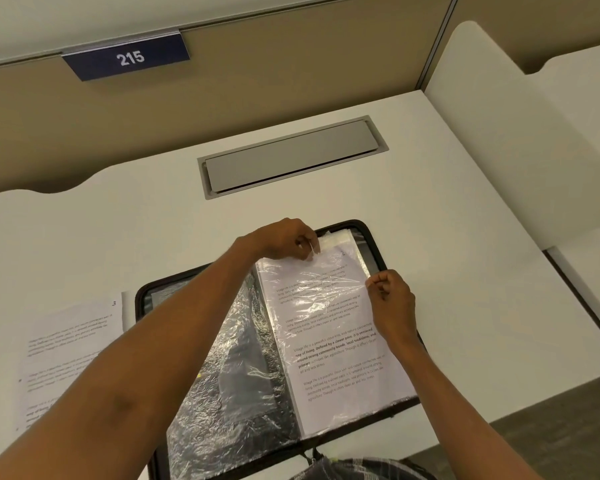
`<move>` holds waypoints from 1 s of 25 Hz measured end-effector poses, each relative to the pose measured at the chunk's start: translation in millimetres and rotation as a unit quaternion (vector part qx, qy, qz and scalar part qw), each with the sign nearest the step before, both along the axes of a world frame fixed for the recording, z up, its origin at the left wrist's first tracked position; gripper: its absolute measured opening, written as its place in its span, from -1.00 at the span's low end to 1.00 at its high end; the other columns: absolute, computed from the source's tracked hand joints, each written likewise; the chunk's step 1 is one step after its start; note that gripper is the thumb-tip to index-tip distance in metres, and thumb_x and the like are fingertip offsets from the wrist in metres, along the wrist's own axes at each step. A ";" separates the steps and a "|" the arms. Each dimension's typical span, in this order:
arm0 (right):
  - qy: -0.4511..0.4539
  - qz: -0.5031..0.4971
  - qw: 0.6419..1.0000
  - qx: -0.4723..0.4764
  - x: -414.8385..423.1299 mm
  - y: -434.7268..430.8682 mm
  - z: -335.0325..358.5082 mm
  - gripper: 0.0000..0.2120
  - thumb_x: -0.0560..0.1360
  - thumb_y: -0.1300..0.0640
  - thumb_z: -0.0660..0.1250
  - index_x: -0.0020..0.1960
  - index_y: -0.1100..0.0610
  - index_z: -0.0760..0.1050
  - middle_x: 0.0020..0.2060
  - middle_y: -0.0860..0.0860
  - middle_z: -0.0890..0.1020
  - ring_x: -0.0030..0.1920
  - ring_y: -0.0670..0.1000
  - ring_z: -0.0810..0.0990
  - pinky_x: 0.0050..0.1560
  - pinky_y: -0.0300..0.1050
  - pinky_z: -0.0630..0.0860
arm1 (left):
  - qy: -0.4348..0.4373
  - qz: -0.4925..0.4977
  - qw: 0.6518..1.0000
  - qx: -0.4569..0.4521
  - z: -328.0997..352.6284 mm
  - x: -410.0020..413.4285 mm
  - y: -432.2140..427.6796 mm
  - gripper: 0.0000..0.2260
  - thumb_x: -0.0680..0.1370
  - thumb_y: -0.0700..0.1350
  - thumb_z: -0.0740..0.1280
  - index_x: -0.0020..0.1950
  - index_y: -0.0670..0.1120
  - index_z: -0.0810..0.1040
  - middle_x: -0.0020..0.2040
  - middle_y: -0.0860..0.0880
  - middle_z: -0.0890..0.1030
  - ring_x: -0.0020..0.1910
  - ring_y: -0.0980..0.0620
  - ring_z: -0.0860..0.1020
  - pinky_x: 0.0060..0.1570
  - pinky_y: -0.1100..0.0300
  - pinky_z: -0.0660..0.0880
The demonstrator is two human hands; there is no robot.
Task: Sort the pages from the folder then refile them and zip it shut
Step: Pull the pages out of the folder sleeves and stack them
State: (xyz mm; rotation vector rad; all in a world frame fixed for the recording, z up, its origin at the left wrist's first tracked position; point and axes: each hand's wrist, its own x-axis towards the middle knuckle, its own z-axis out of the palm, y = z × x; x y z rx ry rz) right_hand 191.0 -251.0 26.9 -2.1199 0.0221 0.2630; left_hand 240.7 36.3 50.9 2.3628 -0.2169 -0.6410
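Forearms reach out over the table (pixel 465 271), and the zip folder (pixel 138 303) lies open flat on it, right in front of the person. Its spine runs away from them, skewed a little. Loose pages (pixel 70 348) wait just left of the folder, one of them marked 3. On the folder's right half a sleeved page (pixel 333 341) lies with its long axis along the spine, header end far, its top strip poking out of the sleeve's mouth. The left hand (pixel 288 237) pinches that far top corner. The right hand (pixel 390 299) is curled, pinching the sleeve's outer edge.

This looks like refiling, though whether the sheet is going in or coming out I cannot tell. If in, the next move calls for holding the mouth open and sliding the page straight down its length without creasing. Then come the loose pages, then the zip.
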 end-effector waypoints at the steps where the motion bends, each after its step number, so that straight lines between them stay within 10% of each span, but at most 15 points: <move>1: 0.001 -0.001 1.000 0.001 -0.1 -0.1 -0.8 -0.98 0.62 0.22 0.36 0.05 0.14 0.55 -0.10 -0.09 0.64 -0.09 -0.16 0.62 -0.15 -0.38 0.47 | 0.005 -0.004 1.000 -0.001 -0.4 2.1 -0.9 -0.83 0.54 -0.23 0.49 0.11 -0.04 0.72 -0.05 0.07 0.75 -0.04 0.17 0.69 0.06 0.22 0.57; 15: 0.103 0.050 0.992 0.054 -0.2 -12.6 -2.9 -0.70 0.54 0.12 0.49 0.20 0.08 0.47 -0.02 -0.14 0.63 -0.07 -0.15 0.65 -0.18 -0.36 0.59 | -0.032 0.078 0.996 -0.034 3.9 20.4 -10.8 -0.90 0.54 -0.18 0.50 -0.14 0.00 0.71 -0.19 0.13 0.67 -0.26 0.29 0.55 -0.23 0.48 0.38; 25: 0.118 0.011 0.990 0.075 -4.8 -19.8 -14.3 -0.76 0.53 0.25 0.49 0.14 0.11 0.52 -0.14 0.08 0.68 -0.23 0.06 0.71 -0.13 -0.06 0.69 | -0.101 0.199 0.975 0.010 45.5 52.4 38.7 -0.92 0.58 -0.13 0.49 -0.08 -0.03 0.63 -0.05 -0.04 0.71 -0.04 0.00 0.65 -0.01 0.14 0.50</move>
